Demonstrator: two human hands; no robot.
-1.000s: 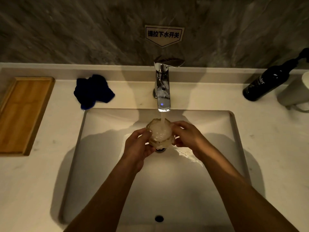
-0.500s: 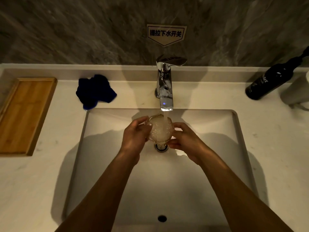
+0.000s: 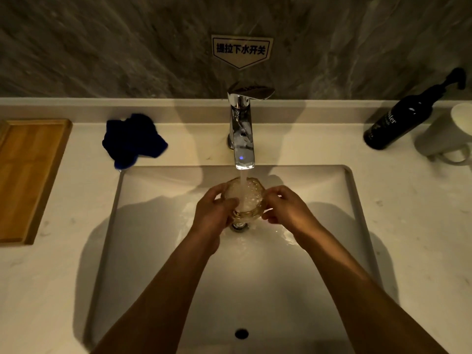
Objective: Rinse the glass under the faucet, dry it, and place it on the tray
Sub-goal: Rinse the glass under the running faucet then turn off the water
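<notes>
A clear textured glass (image 3: 246, 200) sits upright under the chrome faucet (image 3: 242, 134), and running water pours into it and foams. My left hand (image 3: 213, 213) wraps its left side. On the glass's right side, my right hand (image 3: 287, 208) grips with its fingertips. The glass hangs over the drain of the white sink (image 3: 153, 251). A crumpled dark blue cloth (image 3: 132, 140) lies on the counter behind the sink's left corner. Further left on the counter rests a wooden tray (image 3: 28, 180).
A dark pump bottle (image 3: 401, 118) and a white mug (image 3: 449, 136) stand at the back right of the counter. A marble wall with a small sign (image 3: 241, 49) rises behind the faucet. An overflow hole (image 3: 241, 333) shows in the sink's near wall.
Both hands raised the glass closer to the spout and turned it slightly; water keeps running into it. My fingers shifted their hold around the glass.
</notes>
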